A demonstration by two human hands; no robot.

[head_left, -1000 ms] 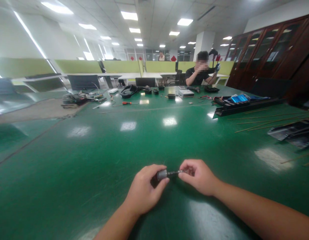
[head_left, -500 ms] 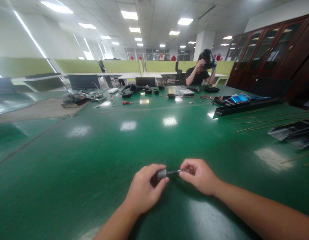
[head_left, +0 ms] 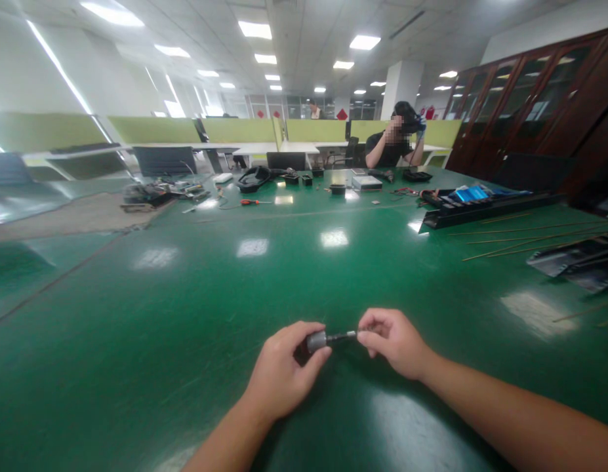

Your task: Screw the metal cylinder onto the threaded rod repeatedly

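Note:
My left hand (head_left: 286, 373) is closed around a small grey cylinder (head_left: 316, 341) that looks like a little motor, its rear end hidden in the palm. From its right face runs a thin black stem or lead (head_left: 337, 338), ending in a light silvery tip (head_left: 351, 334). Thumb and forefinger of my right hand (head_left: 395, 344) are pinched together at that tip. What lies between those fingertips is too small to make out clearly. Both hands are low over the green tabletop (head_left: 225, 295), near its front.
An orange-handled screwdriver (head_left: 252, 202) lies toward the back, near small black boxes (head_left: 338, 189) and a pile of electronic parts (head_left: 161, 190). Right stand a long black tray (head_left: 481, 210) and thin rods (head_left: 520, 242). A person (head_left: 389, 144) sits across the table, hands raised to a black headset.
My right hand has shifted slightly right and up, and more of the silvery tip shows. My left hand and the cylinder have barely moved. Across the table, the person's headset has tilted.

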